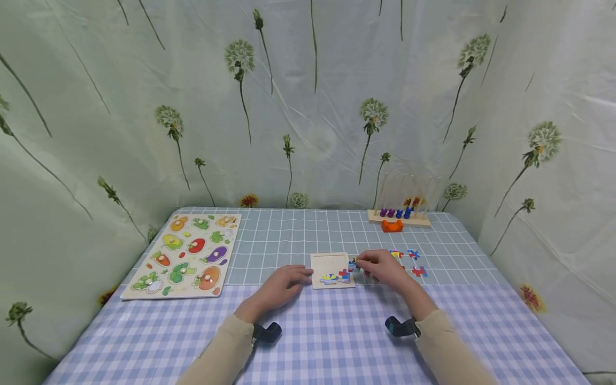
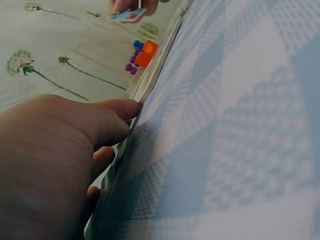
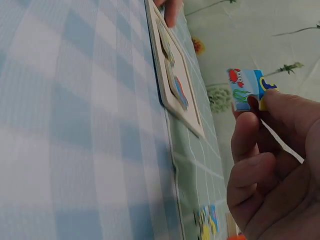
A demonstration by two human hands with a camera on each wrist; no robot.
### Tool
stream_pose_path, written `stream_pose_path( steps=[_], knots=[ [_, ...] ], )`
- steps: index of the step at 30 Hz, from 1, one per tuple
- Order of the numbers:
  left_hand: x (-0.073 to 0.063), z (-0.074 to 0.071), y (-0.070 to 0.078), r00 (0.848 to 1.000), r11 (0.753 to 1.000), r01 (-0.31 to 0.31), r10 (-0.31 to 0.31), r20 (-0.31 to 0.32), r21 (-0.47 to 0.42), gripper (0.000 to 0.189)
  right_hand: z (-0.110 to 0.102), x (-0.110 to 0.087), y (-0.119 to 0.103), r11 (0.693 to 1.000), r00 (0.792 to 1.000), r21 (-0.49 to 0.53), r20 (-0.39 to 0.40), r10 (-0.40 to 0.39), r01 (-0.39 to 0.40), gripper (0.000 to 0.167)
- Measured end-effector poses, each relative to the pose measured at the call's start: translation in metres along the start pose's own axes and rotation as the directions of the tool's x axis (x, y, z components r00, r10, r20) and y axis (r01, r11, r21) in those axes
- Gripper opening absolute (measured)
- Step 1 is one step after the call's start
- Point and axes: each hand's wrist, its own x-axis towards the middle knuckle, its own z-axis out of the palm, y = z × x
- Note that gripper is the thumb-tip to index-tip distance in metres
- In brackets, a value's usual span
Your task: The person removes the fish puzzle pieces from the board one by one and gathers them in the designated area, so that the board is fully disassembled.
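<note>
A small wooden puzzle tray (image 1: 329, 261) lies on the table, with a few joined jigsaw pieces (image 1: 330, 278) along its near side. My left hand (image 1: 285, 284) rests at the tray's left edge, its thumb (image 2: 120, 107) touching the rim in the left wrist view. Between thumb and fingers, my right hand (image 1: 387, 270) pinches a jigsaw piece (image 3: 242, 90) printed with a red crab and green seaweed. That piece is held up beside the tray's right edge. Several loose jigsaw pieces (image 1: 419, 271) lie to the right of this hand.
A large board with vegetable pictures (image 1: 189, 255) lies at the left. At the back right stands a wooden peg rack (image 1: 414, 220) with purple and blue beads, an orange block (image 1: 392, 226) in front of it. Checked cloth (image 1: 327, 331) covers the near table.
</note>
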Motion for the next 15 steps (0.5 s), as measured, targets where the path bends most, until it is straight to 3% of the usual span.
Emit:
stream_pose_path(
  steps=[15],
  knots=[
    [-0.001, -0.001, 0.002, 1.000, 1.000, 0.006, -0.006, 0.005, 0.007, 0.026, -0.046, -0.024, 0.035, 0.996, 1.000, -0.091, -0.019, 0.000, -0.001, 0.022]
  ],
)
